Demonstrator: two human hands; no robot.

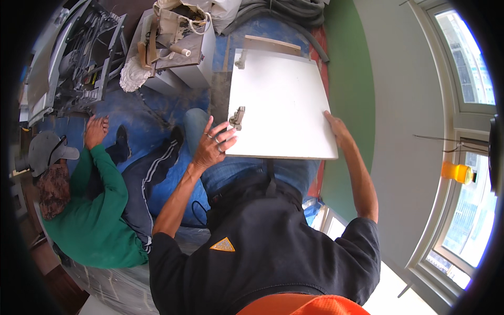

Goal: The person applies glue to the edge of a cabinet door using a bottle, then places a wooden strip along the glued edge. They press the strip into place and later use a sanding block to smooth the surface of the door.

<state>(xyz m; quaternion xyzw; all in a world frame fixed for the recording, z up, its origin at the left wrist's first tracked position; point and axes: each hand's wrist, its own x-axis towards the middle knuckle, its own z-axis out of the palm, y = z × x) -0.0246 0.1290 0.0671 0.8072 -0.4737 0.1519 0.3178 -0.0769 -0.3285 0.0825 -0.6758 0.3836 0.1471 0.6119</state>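
A white cabinet door (283, 105) lies in front of me, its near edge over my lap. Two metal hinges sit along its left side: a near hinge (237, 118) and a far hinge (241, 59). My left hand (214, 144), with rings on it, is at the door's near left edge just below the near hinge. Its fingers are spread, and the fingertips reach the edge. At the right edge, my right hand (337, 127) grips the door, fingers on its top face and side.
To the left a person in a green top (97, 215) sits on the blue floor covering. A cabinet (202, 68) with a bag (181, 23) stands at the back left. Grey tubing (283, 16) lies behind the door. A green and grey wall (349, 100) runs along the right, with windows beyond.
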